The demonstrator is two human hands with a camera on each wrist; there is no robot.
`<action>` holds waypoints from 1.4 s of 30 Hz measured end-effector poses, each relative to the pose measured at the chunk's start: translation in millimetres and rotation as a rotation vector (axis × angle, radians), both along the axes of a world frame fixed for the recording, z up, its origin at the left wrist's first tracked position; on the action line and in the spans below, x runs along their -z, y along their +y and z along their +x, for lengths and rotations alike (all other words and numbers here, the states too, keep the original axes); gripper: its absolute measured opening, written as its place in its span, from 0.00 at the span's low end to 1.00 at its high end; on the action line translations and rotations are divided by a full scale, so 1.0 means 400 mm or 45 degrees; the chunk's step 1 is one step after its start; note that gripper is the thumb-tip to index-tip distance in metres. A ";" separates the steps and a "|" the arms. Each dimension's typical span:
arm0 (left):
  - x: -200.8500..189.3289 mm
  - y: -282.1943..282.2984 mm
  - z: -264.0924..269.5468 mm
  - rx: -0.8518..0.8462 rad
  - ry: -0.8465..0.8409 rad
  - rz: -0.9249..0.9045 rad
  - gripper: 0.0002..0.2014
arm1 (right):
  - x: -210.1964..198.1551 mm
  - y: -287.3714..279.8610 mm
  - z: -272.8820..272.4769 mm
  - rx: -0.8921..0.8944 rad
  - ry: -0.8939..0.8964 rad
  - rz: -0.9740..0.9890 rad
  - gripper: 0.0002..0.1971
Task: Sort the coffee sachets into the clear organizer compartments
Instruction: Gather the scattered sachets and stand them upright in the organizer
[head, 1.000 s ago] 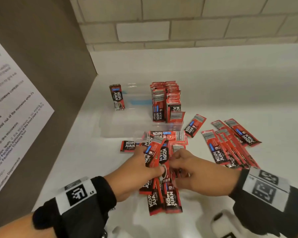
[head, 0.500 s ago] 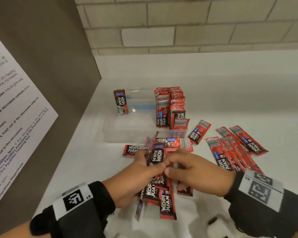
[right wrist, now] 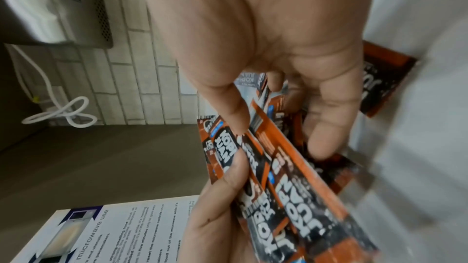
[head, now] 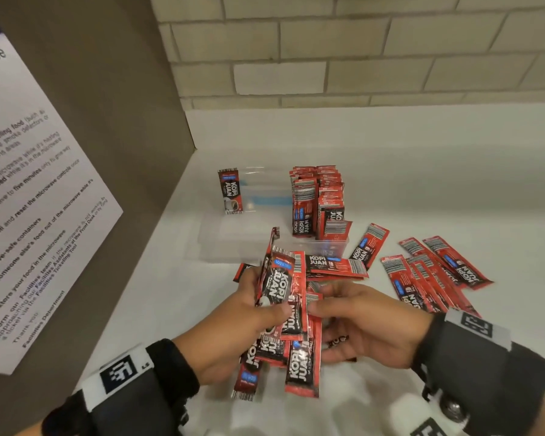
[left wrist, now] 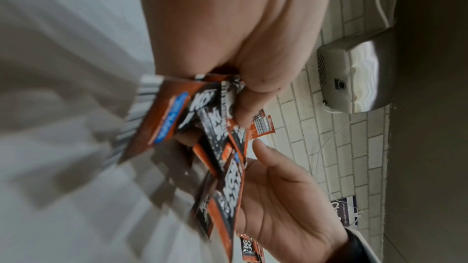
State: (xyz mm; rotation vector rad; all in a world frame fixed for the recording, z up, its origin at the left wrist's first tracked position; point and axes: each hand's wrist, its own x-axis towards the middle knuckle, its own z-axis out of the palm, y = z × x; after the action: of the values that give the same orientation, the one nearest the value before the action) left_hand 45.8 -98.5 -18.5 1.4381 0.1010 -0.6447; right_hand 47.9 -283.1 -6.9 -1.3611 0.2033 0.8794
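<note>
Both hands hold a fanned bundle of red and black coffee sachets (head: 285,313) above the white counter. My left hand (head: 255,313) grips the bundle (left wrist: 222,147) from the left, thumb on its face. My right hand (head: 337,309) pinches the bundle (right wrist: 291,187), thumb on top and fingers beneath. The clear organizer (head: 233,243) stands just beyond. Its right compartments hold upright sachets (head: 318,199), and one sachet (head: 230,191) stands in the far left compartment. A sachet (head: 334,264) lies flat against its front wall.
Several loose sachets (head: 434,275) lie on the counter (head: 422,184) to the right. A brown panel with a printed notice (head: 29,215) closes the left side. A brick wall (head: 359,58) stands behind, carrying a metal appliance (left wrist: 359,75) with a white cable.
Both hands have gathered the sachets and lifted the bundle off the counter, tilting it more upright. The loose sachets and the organizer have not moved.
</note>
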 end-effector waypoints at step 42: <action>-0.014 -0.056 -0.038 0.131 -0.228 0.516 0.34 | 0.013 0.077 0.005 0.166 0.191 0.319 0.18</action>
State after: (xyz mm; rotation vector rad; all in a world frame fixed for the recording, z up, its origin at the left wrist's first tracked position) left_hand 30.6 -121.0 -13.0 1.8961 0.0162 -0.5972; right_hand 49.8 -252.3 -12.1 -1.0388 0.2844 0.8664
